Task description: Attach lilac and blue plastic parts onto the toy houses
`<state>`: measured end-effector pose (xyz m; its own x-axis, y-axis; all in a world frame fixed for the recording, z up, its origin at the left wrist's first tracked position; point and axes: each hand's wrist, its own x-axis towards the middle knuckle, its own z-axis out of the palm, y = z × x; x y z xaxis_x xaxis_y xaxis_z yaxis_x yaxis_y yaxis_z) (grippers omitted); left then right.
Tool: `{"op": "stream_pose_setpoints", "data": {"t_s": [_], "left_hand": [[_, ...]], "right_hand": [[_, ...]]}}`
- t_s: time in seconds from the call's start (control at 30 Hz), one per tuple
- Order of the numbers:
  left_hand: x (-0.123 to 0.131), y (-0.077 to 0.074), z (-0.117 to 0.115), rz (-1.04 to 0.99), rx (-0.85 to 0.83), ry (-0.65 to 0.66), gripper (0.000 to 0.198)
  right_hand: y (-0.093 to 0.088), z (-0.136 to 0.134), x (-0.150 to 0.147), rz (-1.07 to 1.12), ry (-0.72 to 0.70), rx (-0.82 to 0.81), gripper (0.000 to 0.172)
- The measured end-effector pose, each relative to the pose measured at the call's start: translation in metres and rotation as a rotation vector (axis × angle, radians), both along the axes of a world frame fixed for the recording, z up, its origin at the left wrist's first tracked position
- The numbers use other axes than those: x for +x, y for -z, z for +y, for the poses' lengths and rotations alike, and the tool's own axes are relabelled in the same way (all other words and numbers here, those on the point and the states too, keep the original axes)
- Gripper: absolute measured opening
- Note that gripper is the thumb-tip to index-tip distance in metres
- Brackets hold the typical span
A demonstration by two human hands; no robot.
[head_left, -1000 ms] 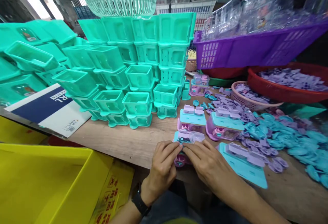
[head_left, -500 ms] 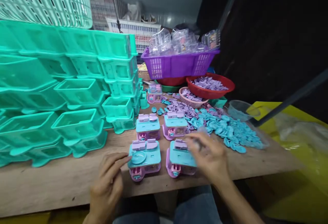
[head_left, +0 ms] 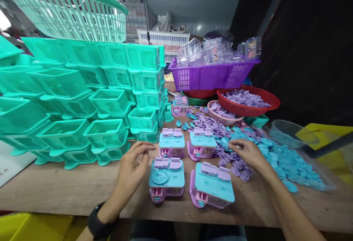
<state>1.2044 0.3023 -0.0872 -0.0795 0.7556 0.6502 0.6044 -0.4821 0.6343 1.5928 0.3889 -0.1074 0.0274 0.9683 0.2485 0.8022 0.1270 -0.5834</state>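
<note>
My left hand (head_left: pixel 135 164) hovers left of the toy houses, its thumb and fingers apart with nothing between them. Pinched at the tips of my right hand (head_left: pixel 249 154) is a small blue plate (head_left: pixel 225 143), at the edge of the loose parts. Pink-and-blue toy houses stand in two rows. The front left toy house (head_left: pixel 171 176) has a round blue plate (head_left: pixel 160 177) on its roof and purple pieces at the back. The front right toy house (head_left: pixel 213 186) sits slightly turned, with purple pieces (head_left: pixel 215 170) along its roof. Behind are a rear left house (head_left: pixel 171 143) and a rear right house (head_left: pixel 202 143).
Stacked green boxes (head_left: pixel 107 132) fill the left side, under a pale green basket (head_left: pixel 82 17). Loose blue plates (head_left: pixel 289 164) and purple parts (head_left: pixel 204 123) lie at right. Behind them stand a red basin (head_left: pixel 264 110), a pink basket (head_left: pixel 220 116) and a purple basket (head_left: pixel 204 77).
My right hand has moved from the front right toy house to the loose parts. My left hand has drawn back from the plate on the front left house. The view has shifted left.
</note>
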Motion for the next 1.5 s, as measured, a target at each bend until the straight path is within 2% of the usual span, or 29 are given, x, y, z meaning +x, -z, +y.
{"op": "stream_pose_setpoints", "data": {"t_s": [0.03,0.1,0.2,0.3,0.4,0.53,0.63,0.73,0.83,0.93,1.03,1.17,1.27,1.4,1.5], "left_hand": [[0.005,-0.005,0.004,-0.015,-0.010,0.030,0.027],[0.019,-0.017,0.011,-0.042,-0.041,0.126,0.028],[0.045,-0.032,0.023,-0.090,-0.162,0.322,0.028],[0.062,-0.039,0.036,-0.122,-0.265,0.500,0.032],[0.060,-0.035,0.045,-0.010,-0.150,0.503,0.018],[0.045,-0.028,0.044,0.488,0.065,0.323,0.014],[0.038,-0.032,0.041,0.794,0.042,0.198,0.018],[0.035,-0.035,0.041,0.904,-0.012,0.128,0.017],[0.033,-0.029,0.046,0.891,-0.075,0.114,0.018],[0.032,-0.020,0.053,0.717,-0.222,0.165,0.016],[0.028,-0.019,0.062,0.544,-0.333,0.238,0.016],[0.012,-0.020,0.071,0.446,-0.355,0.380,0.017],[-0.002,-0.015,0.073,0.500,-0.311,0.433,0.024],[-0.011,-0.003,0.072,0.584,-0.250,0.377,0.027],[-0.015,0.000,0.070,0.662,-0.171,0.362,0.030]], "right_hand": [[-0.008,-0.004,-0.002,0.114,-0.048,0.034,0.030],[-0.025,-0.017,-0.016,0.186,-0.152,0.165,0.035],[-0.051,-0.034,-0.052,0.088,-0.363,0.391,0.026],[-0.065,-0.038,-0.086,-0.062,-0.562,0.579,0.013],[-0.066,-0.030,-0.106,-0.176,-0.673,0.692,0.012],[-0.065,-0.022,-0.127,-0.150,-0.752,0.614,0.013],[-0.066,-0.019,-0.145,-0.166,-0.776,0.525,0.004],[-0.065,-0.009,-0.160,-0.179,-0.781,0.483,0.006],[-0.061,0.009,-0.167,-0.187,-0.898,0.394,0.011],[-0.057,0.028,-0.169,-0.238,-1.014,0.279,0.014],[-0.054,0.044,-0.167,-0.261,-1.085,0.290,0.015],[-0.051,0.058,-0.161,-0.323,-1.198,0.333,0.017],[-0.050,0.057,-0.159,-0.451,-1.171,0.348,0.018],[-0.048,0.044,-0.166,-0.550,-1.048,0.395,0.020],[-0.043,0.036,-0.178,-0.588,-0.972,0.456,0.024]]}}
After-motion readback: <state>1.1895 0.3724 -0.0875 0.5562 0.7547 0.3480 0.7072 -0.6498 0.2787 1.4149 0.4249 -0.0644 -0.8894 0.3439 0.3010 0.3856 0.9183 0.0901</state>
